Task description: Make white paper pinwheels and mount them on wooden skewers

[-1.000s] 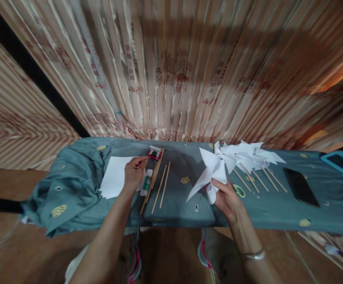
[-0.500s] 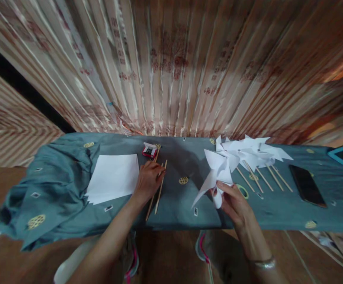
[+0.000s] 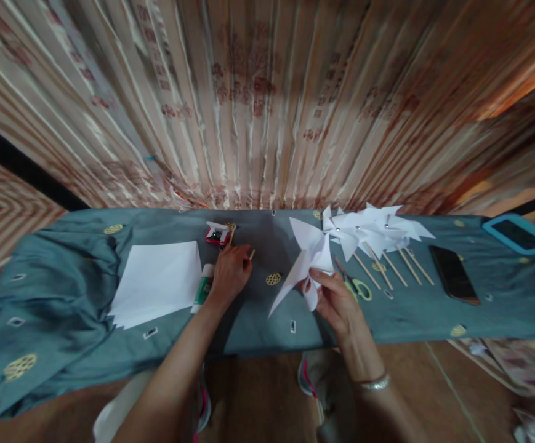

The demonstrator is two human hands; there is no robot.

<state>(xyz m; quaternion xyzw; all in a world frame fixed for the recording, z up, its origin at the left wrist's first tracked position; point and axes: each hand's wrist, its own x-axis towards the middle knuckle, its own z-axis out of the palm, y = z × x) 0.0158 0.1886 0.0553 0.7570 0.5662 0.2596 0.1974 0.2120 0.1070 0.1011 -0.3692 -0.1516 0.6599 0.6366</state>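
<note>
My right hand [image 3: 337, 303] is pinched on a folded white paper pinwheel [image 3: 312, 253] and holds it above the middle of the table. My left hand [image 3: 231, 274] is closed around a thin wooden stick [image 3: 252, 253]; one end pokes out past the fingers. Another stick [image 3: 231, 232] shows behind that hand, its lower part covered. Just beyond lies a small open red-and-white box [image 3: 217, 234] with small dark pieces inside. A green-and-white glue stick [image 3: 203, 288] rests beside my left wrist. Scissors [image 3: 357, 288] with light green handles lie right of the pinwheel.
A stack of white paper [image 3: 156, 283] lies on the left of the cloth-covered table [image 3: 267, 332]. Several pinwheels on sticks [image 3: 373, 227] overlap at the back right. A black phone [image 3: 454, 274] and a blue-framed tablet [image 3: 521, 232] lie farther right. A pleated curtain [image 3: 258, 123] hangs behind.
My left hand has closed on a stick that was lying on the cloth, and the glue stick has come into sight. My right hand still holds the pinwheel. The view has shifted right.
</note>
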